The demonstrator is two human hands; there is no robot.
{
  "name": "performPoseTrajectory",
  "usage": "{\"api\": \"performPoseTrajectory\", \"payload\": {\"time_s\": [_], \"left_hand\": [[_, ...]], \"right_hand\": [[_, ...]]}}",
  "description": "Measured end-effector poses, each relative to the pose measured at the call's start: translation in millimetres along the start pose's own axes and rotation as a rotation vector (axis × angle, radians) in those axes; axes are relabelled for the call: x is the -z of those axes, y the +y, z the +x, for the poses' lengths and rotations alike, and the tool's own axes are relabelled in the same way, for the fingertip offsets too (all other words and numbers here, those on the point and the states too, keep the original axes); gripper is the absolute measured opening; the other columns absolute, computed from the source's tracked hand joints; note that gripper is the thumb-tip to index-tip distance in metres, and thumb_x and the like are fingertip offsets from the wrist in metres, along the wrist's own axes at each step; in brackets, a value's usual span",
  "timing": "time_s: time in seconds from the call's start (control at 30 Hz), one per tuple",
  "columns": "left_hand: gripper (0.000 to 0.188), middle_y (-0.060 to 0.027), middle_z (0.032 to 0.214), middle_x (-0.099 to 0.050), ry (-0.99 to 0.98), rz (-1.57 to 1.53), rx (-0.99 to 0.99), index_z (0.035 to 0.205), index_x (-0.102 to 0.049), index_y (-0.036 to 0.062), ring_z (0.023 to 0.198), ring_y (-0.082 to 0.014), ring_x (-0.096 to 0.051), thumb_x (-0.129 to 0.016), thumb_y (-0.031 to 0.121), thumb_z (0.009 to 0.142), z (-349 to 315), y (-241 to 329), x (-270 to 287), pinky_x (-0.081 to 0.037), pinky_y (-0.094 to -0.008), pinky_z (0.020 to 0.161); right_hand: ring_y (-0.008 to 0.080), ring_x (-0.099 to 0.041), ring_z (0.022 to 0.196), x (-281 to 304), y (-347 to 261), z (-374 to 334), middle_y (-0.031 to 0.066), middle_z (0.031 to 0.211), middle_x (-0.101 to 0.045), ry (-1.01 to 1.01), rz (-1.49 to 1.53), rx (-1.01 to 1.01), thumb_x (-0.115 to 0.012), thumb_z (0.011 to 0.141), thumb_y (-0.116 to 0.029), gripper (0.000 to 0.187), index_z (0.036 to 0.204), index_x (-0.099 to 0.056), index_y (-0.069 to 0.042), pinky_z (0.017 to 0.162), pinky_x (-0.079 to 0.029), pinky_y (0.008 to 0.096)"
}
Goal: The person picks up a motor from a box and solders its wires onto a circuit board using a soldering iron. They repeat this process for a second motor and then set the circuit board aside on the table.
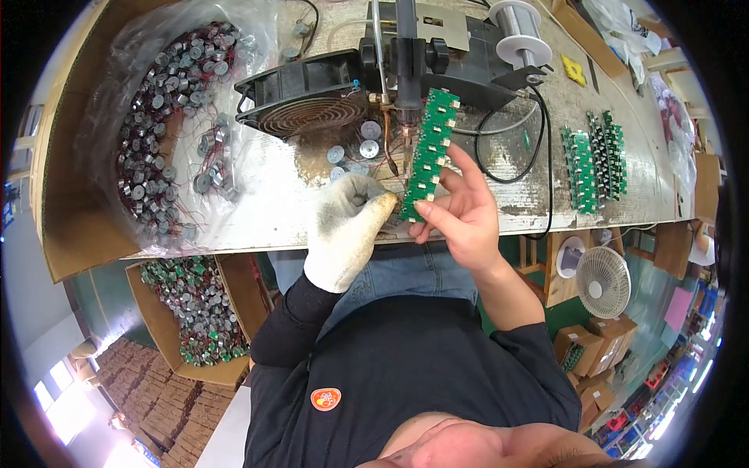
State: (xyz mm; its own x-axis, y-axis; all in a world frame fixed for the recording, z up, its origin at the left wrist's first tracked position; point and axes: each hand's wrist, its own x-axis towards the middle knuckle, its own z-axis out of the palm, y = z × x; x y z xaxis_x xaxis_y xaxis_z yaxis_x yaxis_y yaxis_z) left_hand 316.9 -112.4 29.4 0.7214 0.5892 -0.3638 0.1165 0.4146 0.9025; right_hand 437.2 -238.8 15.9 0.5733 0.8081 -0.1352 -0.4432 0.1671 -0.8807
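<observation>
Between the thumb and fingers of my bare right hand (466,209) is a long green circuit board strip (429,160), tilted upward and lined with small pale components. My left hand (345,226), in a white work glove, is closed beside the strip's lower end. Its fingertips pinch together there, and whatever lies in them is too small or hidden to name. Just left of the strip, a soldering iron (408,93) points down from its stand, with a bent copper-coloured tube (389,139) alongside. Several round silver motors (369,148) lie on the bench beyond my glove.
A black fan (304,97) stands behind the loose motors. At left, a plastic-lined cardboard box (82,210) holds many wired motors. A solder spool (518,33) sits at the back; more green board strips (581,171) lie at right. Below the bench is a box of motors with boards (191,312).
</observation>
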Motion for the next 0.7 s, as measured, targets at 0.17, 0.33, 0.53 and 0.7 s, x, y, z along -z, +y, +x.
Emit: {"api": "performPoseTrajectory", "payload": {"time_s": [0.17,0.33,0.53,0.7], "left_hand": [[0.009,-0.0046,0.082,-0.061,0.006,0.034,-0.009,0.090,-0.058,-0.0013,0.074,-0.0088,-0.057,-0.062,0.006,0.087,1.6,-3.1,-0.5,-0.046,-0.0232,0.065],[0.009,-0.0045,0.082,-0.061,0.002,0.026,0.018,0.089,-0.058,-0.0016,0.075,-0.0087,-0.057,-0.062,0.006,0.087,0.2,0.8,-2.1,-0.047,-0.0230,0.066],[0.009,-0.0048,0.080,-0.062,0.024,0.051,-0.023,0.088,-0.060,-0.0017,0.073,-0.0086,-0.057,-0.062,0.007,0.087,1.6,-3.1,-3.6,-0.046,-0.0233,0.063],[0.009,-0.0050,0.079,-0.062,0.006,0.126,-0.027,0.087,-0.061,-0.0023,0.070,-0.0081,-0.057,-0.062,0.006,0.087,4.9,-8.9,5.7,-0.046,-0.0235,0.061]], "right_hand": [[0.0201,-0.067,0.068,0.3,-0.2,-1.0,0.0210,0.113,-0.055,0.003,0.010,0.010,-0.057,0.085,0.011,0.072,0.146,-0.022,-0.005,0.051,-0.055,0.0250],[0.0202,-0.067,0.068,-1.1,-5.3,-0.9,0.0216,0.114,-0.055,-0.006,0.017,-0.001,-0.057,0.085,0.011,0.073,0.146,-0.022,-0.006,0.051,-0.055,0.0252],[0.0202,-0.067,0.067,2.3,-1.8,-1.4,0.0210,0.112,-0.055,-0.012,0.004,0.031,-0.057,0.085,0.011,0.072,0.146,-0.022,-0.006,0.051,-0.055,0.0254],[0.0200,-0.067,0.067,-0.4,4.0,-1.1,0.0199,0.110,-0.056,-0.004,-0.025,0.023,-0.058,0.085,0.011,0.072,0.146,-0.023,-0.006,0.051,-0.055,0.0256]]}}
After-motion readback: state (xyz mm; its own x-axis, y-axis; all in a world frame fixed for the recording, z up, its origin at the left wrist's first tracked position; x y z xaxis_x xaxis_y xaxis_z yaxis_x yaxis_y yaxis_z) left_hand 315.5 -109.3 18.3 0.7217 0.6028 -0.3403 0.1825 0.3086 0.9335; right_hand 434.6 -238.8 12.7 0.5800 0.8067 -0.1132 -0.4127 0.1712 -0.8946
